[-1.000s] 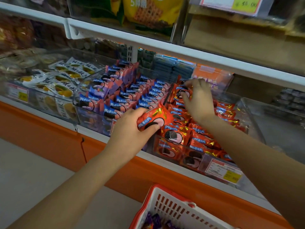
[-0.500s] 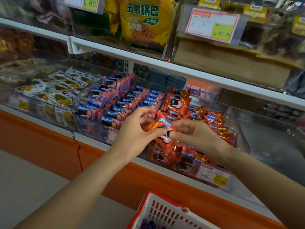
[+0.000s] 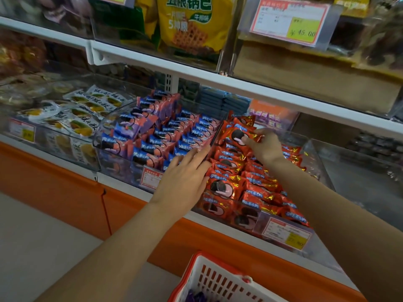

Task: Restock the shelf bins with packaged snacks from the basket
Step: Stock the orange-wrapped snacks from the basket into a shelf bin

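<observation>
Right hand [image 3: 265, 147]: thumb and fingers pinch a red snack packet [image 3: 238, 132], upright at the back of the clear bin [image 3: 317, 168] of matching red packets. Packet's lower edge is hidden behind the stack. Left hand [image 3: 185, 177]: fingers straight and together, flat over the bin's left divider, fingertips beside the blue-purple packets [image 3: 152, 147]. Below both hands, basket [image 3: 209, 277] cut off by the frame edge; contents dark purple, unreadable.

A price label [image 3: 287, 20] marked 45.00 hangs above the upper shelf [image 3: 152, 59] edge; an orange panel [image 3: 54, 184] meets the pale floor [image 3: 32, 247] below.
</observation>
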